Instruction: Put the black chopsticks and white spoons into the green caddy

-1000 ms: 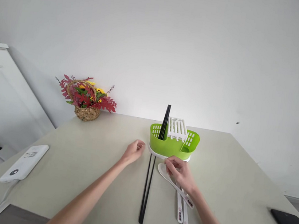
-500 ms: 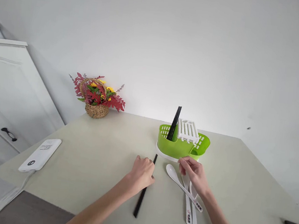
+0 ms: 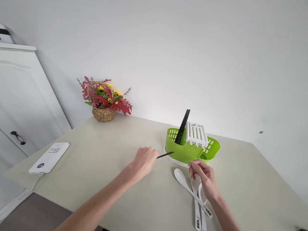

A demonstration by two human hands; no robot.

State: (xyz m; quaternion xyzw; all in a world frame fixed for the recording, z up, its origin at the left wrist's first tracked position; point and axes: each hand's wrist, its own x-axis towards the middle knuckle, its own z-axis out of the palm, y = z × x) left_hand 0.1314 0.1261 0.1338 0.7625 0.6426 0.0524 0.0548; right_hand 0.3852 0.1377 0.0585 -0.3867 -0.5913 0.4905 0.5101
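Chopsticks (image 3: 182, 127), black and bunched, stand leaning in the left end of the green caddy (image 3: 183, 154) in the head view, and everything else can be placed from that caddy. Nearer the person and left of it is the left hand (image 3: 144, 161), back upward, its grip curled closed around a dark stick (image 3: 165, 155); one thin end juts from the fist toward the caddy's front, crossing its white base as seen from here. Whether a second stick is hidden inside the fist cannot be told. For good handling, the hold should probably be snug but not hard, with any sticks kept parallel, and the wrist turned gradually so that the jutting end clears the caddy's wall and the white slotted rack (image 3: 197, 133) on its middle. A fist wrapped this far likely gives little fine control; fingertips would steer the tip better. The right hand (image 3: 204, 177) is just in front of the caddy's right half, above the bowl ends of the white spoons (image 3: 196, 197), three of them, lying overlapped on the surface (image 3: 116, 144). Its fingers are bent, thumb and fingertips close together; nothing shows between them, yet whether they pinch or touch a spoon is unclear. A light touch seems wise there, since the crossed handles could slide against one another.
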